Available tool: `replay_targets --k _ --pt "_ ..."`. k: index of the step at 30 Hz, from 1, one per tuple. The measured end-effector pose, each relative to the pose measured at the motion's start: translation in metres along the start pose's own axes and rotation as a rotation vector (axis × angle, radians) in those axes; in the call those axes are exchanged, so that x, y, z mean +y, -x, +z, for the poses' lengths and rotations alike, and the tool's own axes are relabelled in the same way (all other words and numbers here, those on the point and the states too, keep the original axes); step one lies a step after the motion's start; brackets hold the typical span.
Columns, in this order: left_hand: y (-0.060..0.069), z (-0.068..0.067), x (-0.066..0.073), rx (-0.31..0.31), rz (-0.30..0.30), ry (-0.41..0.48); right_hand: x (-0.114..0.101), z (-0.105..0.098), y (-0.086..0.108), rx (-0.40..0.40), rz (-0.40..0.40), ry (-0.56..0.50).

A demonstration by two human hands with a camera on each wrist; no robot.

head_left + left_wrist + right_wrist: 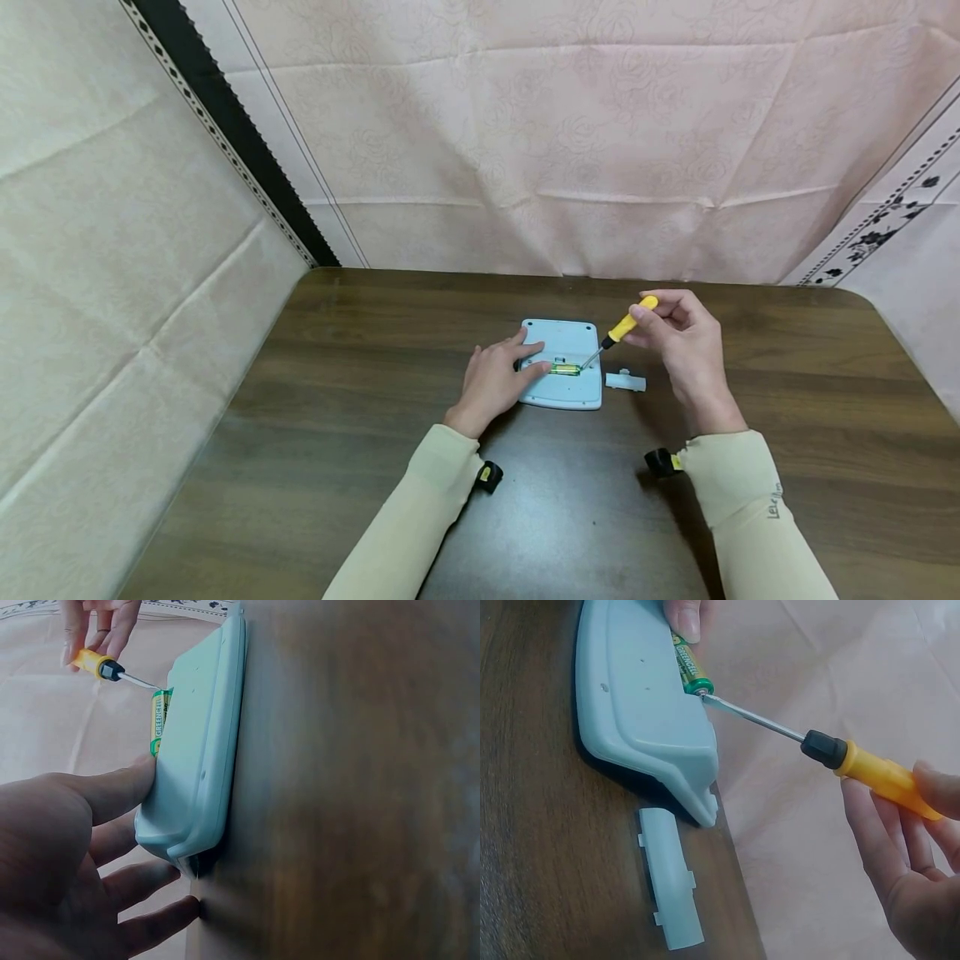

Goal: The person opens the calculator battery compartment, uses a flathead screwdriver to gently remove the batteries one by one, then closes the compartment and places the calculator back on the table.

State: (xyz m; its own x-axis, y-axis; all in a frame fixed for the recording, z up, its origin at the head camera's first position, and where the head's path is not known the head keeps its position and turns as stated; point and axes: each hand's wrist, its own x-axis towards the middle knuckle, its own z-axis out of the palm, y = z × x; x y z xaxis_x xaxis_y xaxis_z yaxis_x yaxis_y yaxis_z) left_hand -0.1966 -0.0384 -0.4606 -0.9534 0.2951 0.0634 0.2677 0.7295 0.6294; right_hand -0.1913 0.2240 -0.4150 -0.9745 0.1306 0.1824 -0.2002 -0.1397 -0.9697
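A light-blue plastic device [570, 337] lies back side up on the table, with a green-and-yellow battery [565, 369] in its slot. My right hand [686, 346] pinches the yellow handle of a screwdriver [628, 323] between thumb and fingers. In the right wrist view, the flat metal tip meets the battery's end at the slot edge. My left hand [491, 383] rests on the device's left side, fingers spread and fairly straight, its thumb beside the battery's other end. Just right of the device lies the detached battery cover [626, 381], a narrow light-blue strip with small tabs.
The brown wooden table [360, 400] extends around the device on all sides. Behind it hangs a pale patterned cloth [570, 142], with another cloth [112, 292] on the left. Black wrist devices [490, 477] sit at both sleeve cuffs.
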Motion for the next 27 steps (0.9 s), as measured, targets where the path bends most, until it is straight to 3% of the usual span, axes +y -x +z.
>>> replay_targets --k 11,27 --pt "-0.0010 0.0020 -0.0006 0.004 0.001 -0.013 0.0010 -0.0023 0.0000 0.042 0.102 -0.024" --pt "-0.0016 0.0012 0.0004 0.011 -0.005 -0.021 -0.0005 -0.0011 -0.0017 0.061 0.109 -0.061"
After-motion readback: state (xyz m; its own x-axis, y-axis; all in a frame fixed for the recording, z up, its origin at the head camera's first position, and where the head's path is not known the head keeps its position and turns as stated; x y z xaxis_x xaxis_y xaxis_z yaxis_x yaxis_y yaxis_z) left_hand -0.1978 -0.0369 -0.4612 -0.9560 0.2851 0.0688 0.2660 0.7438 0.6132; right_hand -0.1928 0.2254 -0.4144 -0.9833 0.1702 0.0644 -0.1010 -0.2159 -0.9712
